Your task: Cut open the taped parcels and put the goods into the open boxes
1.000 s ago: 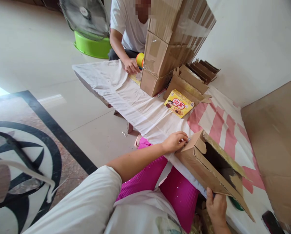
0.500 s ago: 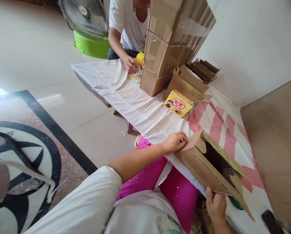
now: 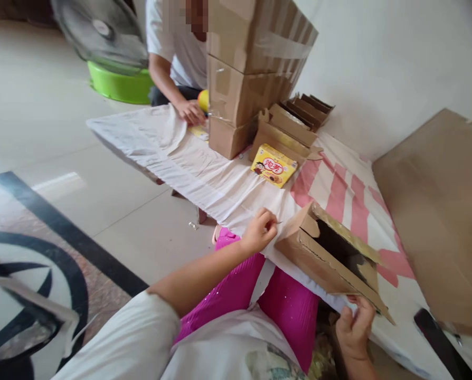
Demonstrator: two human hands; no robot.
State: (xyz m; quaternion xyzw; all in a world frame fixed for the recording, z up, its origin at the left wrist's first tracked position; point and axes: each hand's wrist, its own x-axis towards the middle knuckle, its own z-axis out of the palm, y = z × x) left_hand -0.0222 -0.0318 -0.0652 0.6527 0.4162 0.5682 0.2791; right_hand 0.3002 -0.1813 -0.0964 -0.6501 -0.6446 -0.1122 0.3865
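An open cardboard box [image 3: 299,245] lies tilted on its side at the table's near edge, its dark inside facing up and right. Just left of it, my left hand [image 3: 262,229] is closed in a pinch, and a small thin sliver pokes out from the fingertips. That hand is apart from the box. My right hand [image 3: 355,322] is at the box's near right end, thumb spread away from the fingers. Its fingertips are by the lower cardboard edge; whether they touch it is unclear. Beyond the box stands a yellow printed snack box [image 3: 273,166].
A tall taped carton stack [image 3: 236,95] rises behind, beside several open cartons [image 3: 285,124]. A co-worker's hand [image 3: 192,112] rests across the cloth-covered table [image 3: 216,192]. Large cardboard [image 3: 430,221] leans at right, near a black object [image 3: 437,338]. A fan [image 3: 101,31] stands far left.
My left hand has drawn back from the box's end. My right thumb has come off the box's side, and that hand has opened. The whole view has shifted.
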